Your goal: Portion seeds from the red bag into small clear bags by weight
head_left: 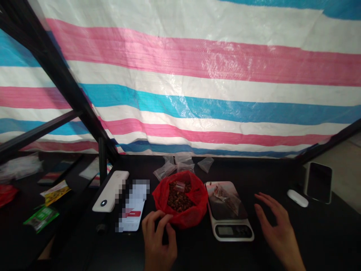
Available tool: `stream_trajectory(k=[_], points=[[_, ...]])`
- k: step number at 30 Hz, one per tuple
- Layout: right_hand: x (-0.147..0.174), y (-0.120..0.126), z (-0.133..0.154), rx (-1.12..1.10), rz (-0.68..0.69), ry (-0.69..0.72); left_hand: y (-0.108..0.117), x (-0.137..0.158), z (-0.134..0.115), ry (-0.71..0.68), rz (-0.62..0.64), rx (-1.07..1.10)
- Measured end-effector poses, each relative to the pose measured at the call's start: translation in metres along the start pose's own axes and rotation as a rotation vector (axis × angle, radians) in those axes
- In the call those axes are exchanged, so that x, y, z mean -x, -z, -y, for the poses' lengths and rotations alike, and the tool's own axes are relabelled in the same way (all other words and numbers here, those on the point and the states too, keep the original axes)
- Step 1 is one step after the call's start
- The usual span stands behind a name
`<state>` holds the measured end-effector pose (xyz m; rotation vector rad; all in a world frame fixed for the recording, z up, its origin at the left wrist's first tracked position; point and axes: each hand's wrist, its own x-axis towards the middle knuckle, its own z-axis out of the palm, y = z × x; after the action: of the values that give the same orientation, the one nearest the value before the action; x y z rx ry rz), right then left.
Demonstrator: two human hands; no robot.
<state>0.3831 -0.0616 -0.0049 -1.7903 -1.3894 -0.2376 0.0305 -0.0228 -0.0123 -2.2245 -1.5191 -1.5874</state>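
A red plastic bag [194,214] stands with its mouth wide, full of small brown pieces [177,199] whose kind I cannot make out. A small clear piece of plastic [180,186] lies on top of them. My left hand [159,239] is at the bag's near left edge, fingers bent and apart, fingertips touching or very close to the red plastic. Right of the bag is a kitchen scale [234,229] with a small clear bag [228,197] of brown pieces on its platform. My right hand [278,227] is beside the scale, open and holding nothing.
Several clear plastic bags [180,163] lie behind the red bag. Left are a lit phone [135,210] and a white power bank [109,192]. At right are a white oval case [298,198] and a dark-screened device [318,182]. Striped sheeting [197,90] hangs behind the black table.
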Motion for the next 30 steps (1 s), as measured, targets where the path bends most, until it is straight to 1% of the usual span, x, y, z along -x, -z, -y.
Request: stream_trajectory(k=[2, 3, 4, 5, 7, 9, 10, 12, 14, 17, 18, 20, 22, 24, 27, 30], points=[[-0.004, 0.001, 0.007, -0.020, -0.025, -0.006, -0.007, -0.012, -0.012, -0.029, 0.052, 0.041], [-0.005, 0.001, 0.011, -0.034, -0.044, -0.018, -0.013, -0.022, -0.018, -0.053, 0.110, 0.084], [-0.006, 0.001, 0.014, -0.051, -0.065, -0.034, -0.020, -0.033, -0.026, -0.091, 0.182, 0.133], [-0.005, 0.001, 0.017, -0.069, -0.086, -0.052, -0.029, -0.045, -0.032, -0.124, 0.283, 0.171], [-0.001, 0.000, 0.019, -0.094, -0.116, -0.096, -0.047, -0.067, -0.042, -0.143, 0.476, 0.176], [0.005, 0.000, 0.018, -0.100, -0.123, -0.137, -0.062, -0.081, -0.044, -0.173, 0.627, 0.174], [0.008, 0.001, 0.016, -0.101, -0.123, -0.151, -0.067, -0.085, -0.043, -0.173, 0.679, 0.140], [0.011, 0.004, 0.012, -0.104, -0.116, -0.156, -0.071, -0.085, -0.037, -0.165, 0.748, 0.056], [0.008, 0.006, 0.009, -0.110, -0.109, -0.123, -0.069, -0.080, -0.030, -0.148, 0.770, -0.018], [-0.013, 0.005, 0.015, -0.121, -0.065, -0.024, -0.063, -0.075, -0.024, -0.128, 0.770, -0.080], [-0.023, 0.002, 0.021, -0.123, -0.028, 0.018, -0.061, -0.075, -0.024, -0.125, 0.773, -0.098], [-0.047, -0.005, 0.040, -0.110, 0.096, 0.107, -0.061, -0.077, -0.027, -0.131, 0.780, -0.120], [-0.070, -0.016, 0.063, -0.035, 0.281, 0.199, -0.065, -0.080, -0.031, -0.149, 0.790, -0.123], [-0.088, -0.028, 0.086, 0.080, 0.515, 0.298, -0.071, -0.084, -0.036, -0.166, 0.800, -0.118], [-0.104, -0.044, 0.107, 0.130, 0.653, 0.373, -0.085, -0.092, -0.040, -0.170, 0.808, -0.136], [-0.110, -0.053, 0.113, 0.192, 0.719, 0.397, -0.099, -0.097, -0.039, -0.177, 0.819, -0.170]])
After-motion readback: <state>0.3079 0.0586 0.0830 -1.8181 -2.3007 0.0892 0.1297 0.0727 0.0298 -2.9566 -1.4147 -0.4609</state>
